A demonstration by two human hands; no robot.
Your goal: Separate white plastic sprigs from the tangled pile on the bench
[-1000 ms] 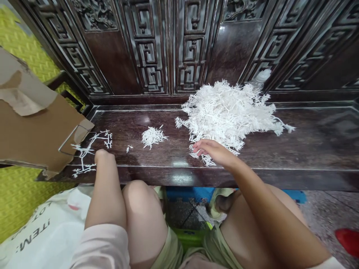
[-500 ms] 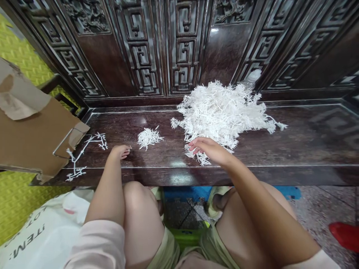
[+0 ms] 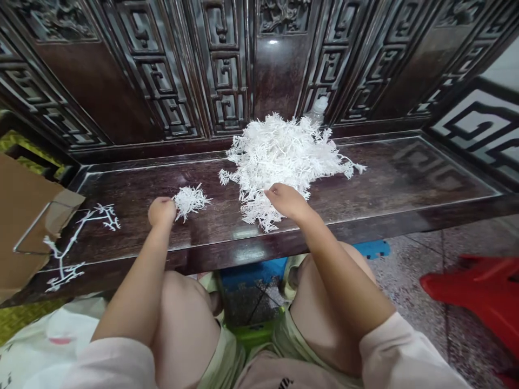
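Observation:
A big heap of white branched plastic sprigs [image 3: 284, 148] lies on the dark wooden bench. At its front edge, my right hand [image 3: 287, 201] is closed in a pinch on the stem of one white sprig [image 3: 263, 212]. Left of the heap is a small pile of short white pieces [image 3: 191, 202]. My left hand [image 3: 162, 210] touches or nearly touches that pile's left side. Its fingers are curled closed, and whatever is in them is hidden. Farther left, a bare white branched stem [image 3: 73, 237] lies across the bench's front edge.
A cardboard box [image 3: 30, 216] with a wire handle stands at the left end. Behind the heap is a clear bottle [image 3: 318, 111] against the carved backrest [image 3: 275, 75]. A white sack [image 3: 48, 340] lies low left, and a red stool [image 3: 478, 292] stands on the floor at right.
My view has turned to the right. My right hand's loosely spread fingers have closed on a sprig at the heap's front. The left hand has come nearer the small pile.

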